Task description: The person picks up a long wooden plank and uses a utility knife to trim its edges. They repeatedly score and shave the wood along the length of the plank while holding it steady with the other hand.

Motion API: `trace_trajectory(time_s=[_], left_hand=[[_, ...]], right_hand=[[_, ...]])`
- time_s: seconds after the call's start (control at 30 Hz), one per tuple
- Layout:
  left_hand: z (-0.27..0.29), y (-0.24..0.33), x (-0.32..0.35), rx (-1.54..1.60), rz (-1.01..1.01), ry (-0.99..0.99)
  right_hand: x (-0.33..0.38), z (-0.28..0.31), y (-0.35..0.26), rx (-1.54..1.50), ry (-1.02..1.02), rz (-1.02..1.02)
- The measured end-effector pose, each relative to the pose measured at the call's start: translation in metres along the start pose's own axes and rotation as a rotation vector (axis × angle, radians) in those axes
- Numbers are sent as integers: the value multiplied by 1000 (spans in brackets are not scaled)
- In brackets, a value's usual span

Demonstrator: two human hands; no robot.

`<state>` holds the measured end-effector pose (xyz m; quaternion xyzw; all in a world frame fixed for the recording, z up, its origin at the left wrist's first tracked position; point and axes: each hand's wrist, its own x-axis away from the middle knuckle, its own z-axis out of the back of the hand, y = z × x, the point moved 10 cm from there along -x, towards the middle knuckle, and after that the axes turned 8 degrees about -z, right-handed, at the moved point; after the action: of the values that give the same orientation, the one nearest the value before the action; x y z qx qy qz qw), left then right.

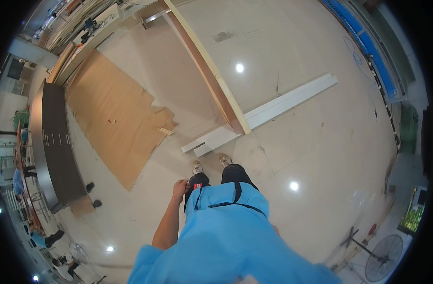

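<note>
The long wooden panel runs from near the shoes toward 11 o'clock, its near end set across the white boards. That placement looks done; neither hand appears on it, and what is left cannot be judged. The left hand hangs beside the thigh, fingers curled; whether it grips anything I cannot tell. The right hand does not show, so its state is unknown. A ragged-edged brown sheet limits footing at 10 o'clock; pale floor gives wider room from 2 to 4 o'clock, before the fan.
</note>
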<state>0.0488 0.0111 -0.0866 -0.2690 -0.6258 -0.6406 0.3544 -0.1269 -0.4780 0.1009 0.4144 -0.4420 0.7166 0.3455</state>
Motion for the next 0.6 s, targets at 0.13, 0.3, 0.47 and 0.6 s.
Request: trace_trajectory(time_s=[0.13, 0.3, 0.47, 0.6], left_hand=[[16, 56, -21, 11, -38, -58], [66, 78, -49, -93, -54, -57], [118, 32, -71, -95, -21, 0], [124, -16, -66, -149, 65, -63]], right_hand=[[26, -50, -24, -146, 107, 45], [44, -102, -29, -211, 163, -3], [48, -142, -9, -243, 181, -70], [50, -161, -3, -274, 191, -109]])
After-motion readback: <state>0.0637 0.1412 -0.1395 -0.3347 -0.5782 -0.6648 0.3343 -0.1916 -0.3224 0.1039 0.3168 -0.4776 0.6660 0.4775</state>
